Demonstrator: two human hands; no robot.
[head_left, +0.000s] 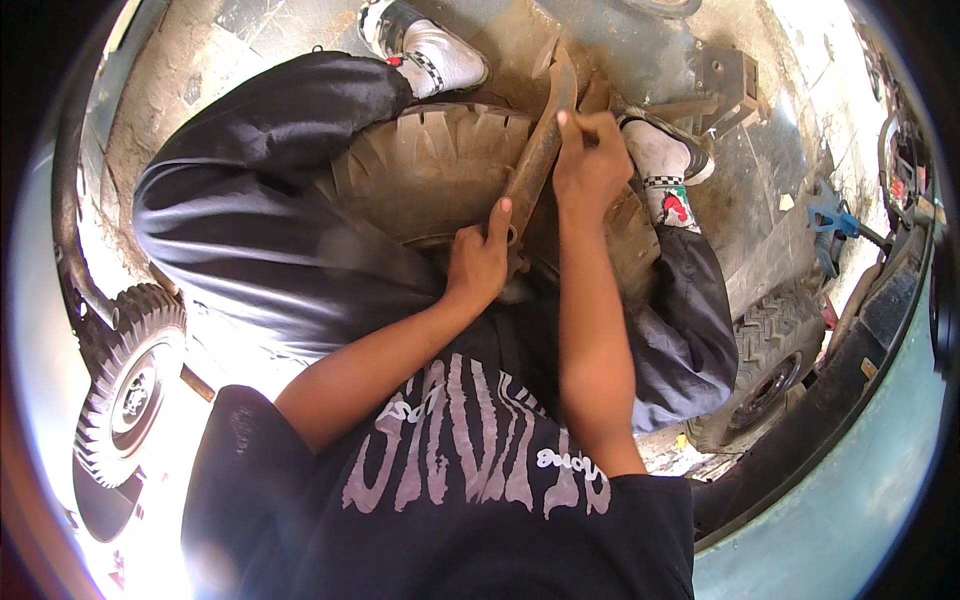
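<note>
A dusty knobbly tyre [430,165] lies flat between my knees. A long rusty metal lever [537,150] slants across it from upper right down to the tyre's middle. My right hand [588,165] is closed around the upper part of the lever. My left hand [478,262] grips the lever's lower end, near the tyre's inner rim. My dark trousers and white shoes with checked trim [432,52] frame the tyre on both sides.
A small wheeled tyre [128,385] stands at the left under a curved bar [68,200]. Another treaded tyre [768,360] lies at the right by a vehicle body edge [850,380]. A metal bracket [728,80] and a blue tool [830,218] rest on the dirty floor.
</note>
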